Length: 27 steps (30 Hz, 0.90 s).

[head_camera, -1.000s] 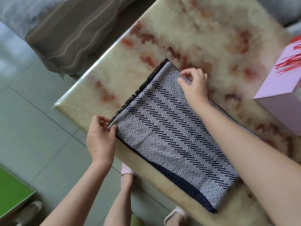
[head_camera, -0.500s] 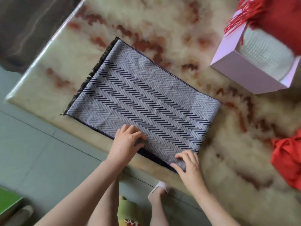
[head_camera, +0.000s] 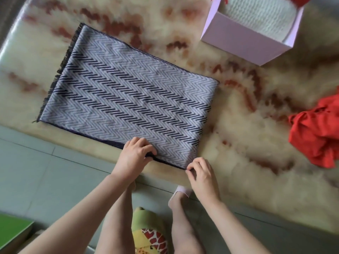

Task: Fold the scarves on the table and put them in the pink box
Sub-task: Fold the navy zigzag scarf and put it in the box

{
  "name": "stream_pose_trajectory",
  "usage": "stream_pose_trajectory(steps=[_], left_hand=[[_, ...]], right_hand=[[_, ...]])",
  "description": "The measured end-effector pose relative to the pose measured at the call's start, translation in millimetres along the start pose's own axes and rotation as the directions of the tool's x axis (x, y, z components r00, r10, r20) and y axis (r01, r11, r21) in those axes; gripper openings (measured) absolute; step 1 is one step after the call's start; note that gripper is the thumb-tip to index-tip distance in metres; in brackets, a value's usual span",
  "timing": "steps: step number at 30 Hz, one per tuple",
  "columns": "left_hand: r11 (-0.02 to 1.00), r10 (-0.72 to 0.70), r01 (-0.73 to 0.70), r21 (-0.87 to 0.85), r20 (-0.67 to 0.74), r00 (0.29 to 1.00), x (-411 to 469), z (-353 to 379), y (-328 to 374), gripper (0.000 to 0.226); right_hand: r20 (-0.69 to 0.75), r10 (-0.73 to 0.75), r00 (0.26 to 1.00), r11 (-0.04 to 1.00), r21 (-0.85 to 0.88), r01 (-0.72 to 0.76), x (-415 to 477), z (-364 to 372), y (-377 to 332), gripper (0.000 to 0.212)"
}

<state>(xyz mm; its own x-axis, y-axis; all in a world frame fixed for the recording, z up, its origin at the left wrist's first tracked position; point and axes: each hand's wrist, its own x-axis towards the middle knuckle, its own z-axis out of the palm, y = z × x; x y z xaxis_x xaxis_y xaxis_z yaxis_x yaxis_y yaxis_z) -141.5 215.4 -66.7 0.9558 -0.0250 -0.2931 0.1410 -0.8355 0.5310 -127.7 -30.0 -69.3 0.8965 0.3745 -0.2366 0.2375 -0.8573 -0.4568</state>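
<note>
Your left hand (head_camera: pixel 135 154) and right hand (head_camera: pixel 201 173) slid to the 5 o'clock corner of the scarf (head_camera: pixel 124 99), fingers (head_camera: pixel 146 149) pinching its near edge, I'd guess for another fold. It's flat on the tabletop (head_camera: pixel 238 125), pink box (head_camera: pixel 244 41) at 1 o'clock.

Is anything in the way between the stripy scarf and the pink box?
Nothing visible. Only bare table lies between the scarf and the box. The red cloth sits off to the side. A white knit is already inside the box.
</note>
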Motion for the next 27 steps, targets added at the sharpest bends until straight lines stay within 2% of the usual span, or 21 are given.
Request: stream_pose_trajectory(steps=[7, 11, 16, 19, 23, 27], left_hand=[[0.999, 0.041, -0.041, 0.003, -0.058, 0.997, 2.1, 16.2, 9.8, 0.007], [0.996, 0.082, -0.082, 0.023, -0.026, 0.996, -2.2, 15.8, 9.3, 0.021], [0.982, 0.182, -0.178, 0.057, -0.074, 0.980, -6.5, 16.6, 8.5, 0.014], [0.974, 0.213, -0.206, 0.091, -0.072, 0.974, -10.9, 20.1, 5.5, 0.018], [0.976, 0.175, -0.170, 0.140, -0.030, 0.984, -10.1, 23.1, 14.6, 0.040], [0.961, 0.241, -0.236, 0.146, -0.022, 0.970, 0.9, 26.2, 29.3, 0.045]], right_hand=[[-0.056, 0.094, 0.994, 0.993, 0.074, -0.090, -5.6, 6.5, -0.5, 0.018], [-0.074, 0.088, 0.993, 0.995, 0.056, -0.084, -3.7, 7.3, 2.8, 0.018], [-0.156, -0.040, 0.987, 0.998, -0.044, 0.033, -9.5, 3.5, 5.2, 0.011], [-0.155, -0.048, 0.987, 0.998, -0.044, 0.042, -13.5, 4.9, 7.0, 0.011], [-0.102, 0.098, 0.990, 0.994, 0.049, -0.094, -15.2, 9.7, 0.0, 0.034], [-0.198, 0.228, 0.953, 0.972, 0.094, -0.213, -13.4, 19.2, -18.1, 0.054]])
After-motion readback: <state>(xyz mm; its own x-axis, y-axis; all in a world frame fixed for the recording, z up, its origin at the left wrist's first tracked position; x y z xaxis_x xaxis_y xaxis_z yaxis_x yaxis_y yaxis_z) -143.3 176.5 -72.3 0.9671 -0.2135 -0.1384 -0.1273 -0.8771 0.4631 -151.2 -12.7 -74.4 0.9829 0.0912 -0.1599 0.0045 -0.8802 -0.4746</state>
